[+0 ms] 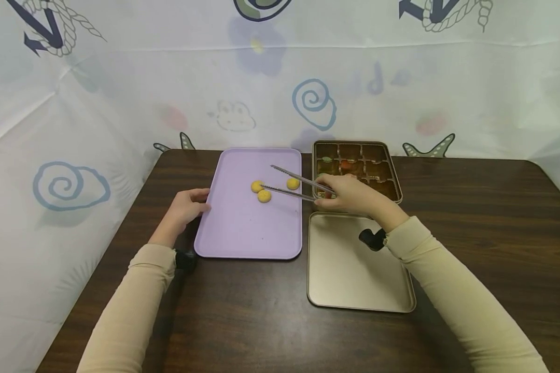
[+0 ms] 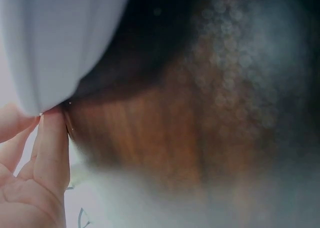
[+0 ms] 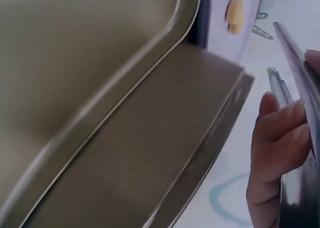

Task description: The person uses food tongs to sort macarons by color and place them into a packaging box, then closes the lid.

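1. The tongs (image 1: 303,180) are in the right hand (image 1: 350,194), whose fingers and thumb curl round them; their two arms stand apart, pointing leftward.
2. Left of this hand there are three yellow balls (image 1: 264,196); one shows between the arms, two near the lower arm's tip.
3. They lie on the purple tray (image 1: 247,233), whose left rim the left hand (image 1: 184,210) pinches.
4. Just beyond the right hand is the divided tray (image 1: 399,192); nearer than this hand is the gold tray (image 1: 340,274).
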The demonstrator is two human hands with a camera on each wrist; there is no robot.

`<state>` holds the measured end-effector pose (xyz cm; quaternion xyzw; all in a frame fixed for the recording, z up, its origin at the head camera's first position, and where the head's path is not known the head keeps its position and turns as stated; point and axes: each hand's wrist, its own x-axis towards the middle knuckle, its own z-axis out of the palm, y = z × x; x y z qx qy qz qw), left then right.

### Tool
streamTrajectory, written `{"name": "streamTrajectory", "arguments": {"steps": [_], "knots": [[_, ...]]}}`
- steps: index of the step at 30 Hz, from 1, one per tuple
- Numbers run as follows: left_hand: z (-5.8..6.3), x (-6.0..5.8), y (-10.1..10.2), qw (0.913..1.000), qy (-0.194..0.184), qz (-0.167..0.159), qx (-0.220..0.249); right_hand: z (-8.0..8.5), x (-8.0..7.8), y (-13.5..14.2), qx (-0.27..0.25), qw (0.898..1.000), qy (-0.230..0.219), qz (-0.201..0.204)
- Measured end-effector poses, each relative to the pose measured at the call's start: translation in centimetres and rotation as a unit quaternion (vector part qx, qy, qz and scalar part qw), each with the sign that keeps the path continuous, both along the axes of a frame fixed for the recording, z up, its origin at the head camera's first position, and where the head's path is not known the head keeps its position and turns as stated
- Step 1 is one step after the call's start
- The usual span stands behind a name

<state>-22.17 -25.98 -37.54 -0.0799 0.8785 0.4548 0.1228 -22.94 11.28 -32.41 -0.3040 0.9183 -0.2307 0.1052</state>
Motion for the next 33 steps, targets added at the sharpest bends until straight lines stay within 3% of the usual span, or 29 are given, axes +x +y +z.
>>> {"name": "streamTrajectory", "arguments": {"steps": [7,24,33], "knots": [[0.0,0.0,0.0,1.0,0.002,0.002,0.002,-0.1,-0.2,-2.2,0.019,1.0,-0.016,-0.005],[0.0,0.1,0.0,1.0,-0.001,0.004,0.003,0.1,-0.2,-5.6,0.091,0.994,0.014,-0.06],[0.0,0.1,0.0,1.0,-0.001,0.003,0.005,0.1,-0.2,-6.6,0.092,0.993,-0.006,-0.074]]}}
